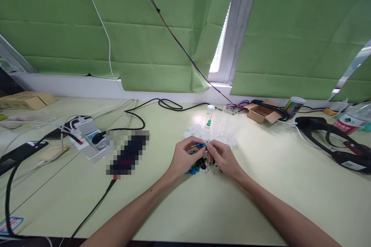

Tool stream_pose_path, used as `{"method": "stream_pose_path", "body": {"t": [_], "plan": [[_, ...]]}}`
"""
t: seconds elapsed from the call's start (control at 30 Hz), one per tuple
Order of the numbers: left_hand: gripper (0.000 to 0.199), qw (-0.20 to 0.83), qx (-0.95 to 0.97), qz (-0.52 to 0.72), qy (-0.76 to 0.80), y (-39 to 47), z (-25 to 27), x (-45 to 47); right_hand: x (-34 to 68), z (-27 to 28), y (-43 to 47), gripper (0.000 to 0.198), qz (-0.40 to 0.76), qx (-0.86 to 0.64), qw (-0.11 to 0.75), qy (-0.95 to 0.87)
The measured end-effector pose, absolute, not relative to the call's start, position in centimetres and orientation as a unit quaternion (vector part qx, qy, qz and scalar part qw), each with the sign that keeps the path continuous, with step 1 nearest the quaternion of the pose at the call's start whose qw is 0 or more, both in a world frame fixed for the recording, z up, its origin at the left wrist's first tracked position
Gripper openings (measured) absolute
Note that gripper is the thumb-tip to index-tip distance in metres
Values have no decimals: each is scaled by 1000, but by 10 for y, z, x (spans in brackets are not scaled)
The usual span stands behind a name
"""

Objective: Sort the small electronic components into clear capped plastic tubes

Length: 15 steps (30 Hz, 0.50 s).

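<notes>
My left hand (185, 156) is closed in a pinch on a small blue part (199, 145). The fingertips of my right hand (222, 157) meet it from the other side, pinched together; what they grip is too small to make out. Below both hands lies a pile of small parts: blue pieces (192, 170), round black pieces (202, 163) and thin wire leads (211, 169). My fingers hide some of it. Just beyond the hands spread several round, whitish translucent pieces (194, 131). Behind them stands a small clear vial with a white cap (210, 107), with a green piece (208, 122) beside it.
Left are a white power strip (89, 139), black cables (136, 114) and a pixelated dark object (129, 154). An open cardboard box (262, 112), a can (294, 107), black glasses-like headgear (333, 139) and a plastic bottle (353, 119) stand right. Green blinds (162, 46) hang behind.
</notes>
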<state>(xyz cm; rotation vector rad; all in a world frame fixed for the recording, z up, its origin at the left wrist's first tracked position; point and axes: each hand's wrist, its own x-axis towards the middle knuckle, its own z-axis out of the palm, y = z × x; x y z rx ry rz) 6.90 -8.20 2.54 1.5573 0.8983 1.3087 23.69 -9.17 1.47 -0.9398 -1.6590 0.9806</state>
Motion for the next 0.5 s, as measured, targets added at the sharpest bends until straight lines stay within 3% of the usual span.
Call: {"method": "stream_pose_path", "body": {"t": [0.37, 0.5], "plan": [[17, 454, 622, 524, 365, -84, 28, 71, 235, 13, -89, 52, 361, -406, 476, -691], [18, 454, 617, 530, 364, -82, 27, 70, 235, 16, -91, 47, 375, -404, 477, -685]]}}
